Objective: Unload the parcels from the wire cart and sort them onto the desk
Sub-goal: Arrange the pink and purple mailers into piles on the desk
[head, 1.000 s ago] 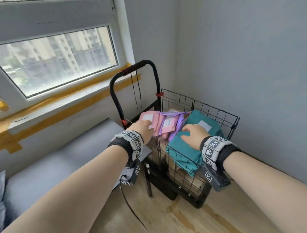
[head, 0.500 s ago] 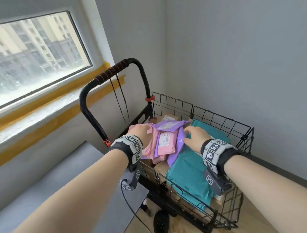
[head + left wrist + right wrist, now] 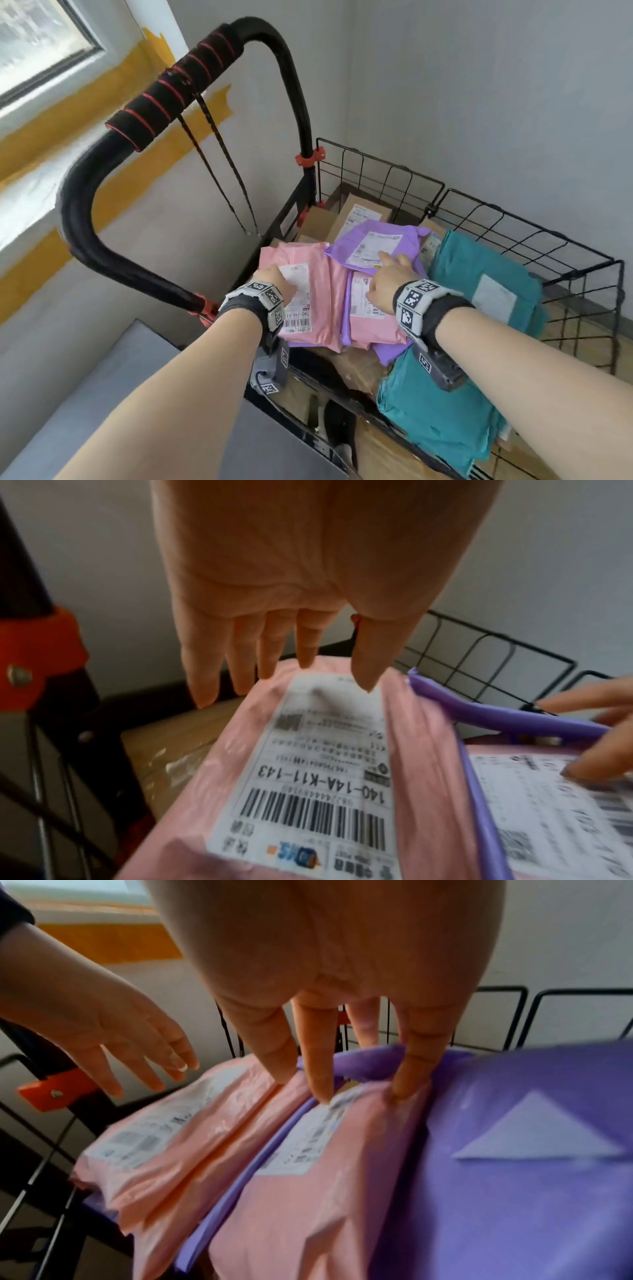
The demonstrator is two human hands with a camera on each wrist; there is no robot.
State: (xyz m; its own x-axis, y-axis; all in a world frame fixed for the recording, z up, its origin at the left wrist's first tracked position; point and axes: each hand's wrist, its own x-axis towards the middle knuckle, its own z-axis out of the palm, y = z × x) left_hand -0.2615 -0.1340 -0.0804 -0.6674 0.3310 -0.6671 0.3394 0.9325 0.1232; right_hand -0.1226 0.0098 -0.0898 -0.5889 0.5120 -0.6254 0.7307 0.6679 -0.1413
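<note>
My forearms and wrist cameras cover the near edge of the wire cart point(image 3: 513, 219), and most of the brown boxes point(image 3: 346, 212) under the soft parcels are buried, so I cannot count them. The far end of the small pink parcel point(image 3: 308, 1191) slips under the purple parcel point(image 3: 383, 243). The label print blurs in the wrist views.

The large pink parcel point(image 3: 308, 291) lies flat on top at the handle side of the cart, its long axis running away from me, with its barcode end toward me. It is glossy pink film with a white label. A teal parcel point(image 3: 479, 274) lies along the cart's right side.

My left hand point(image 3: 274, 277) is over the pink parcel's far end, its fingers point(image 3: 304, 647) straight and loosely spread, thumb tip near the label, holding nothing. My right hand point(image 3: 387, 284) is also uncurled, fingertips point(image 3: 322, 1085) pressing where the small pink parcel meets the purple one. The grey bench point(image 3: 102, 411) is at lower left.
</note>
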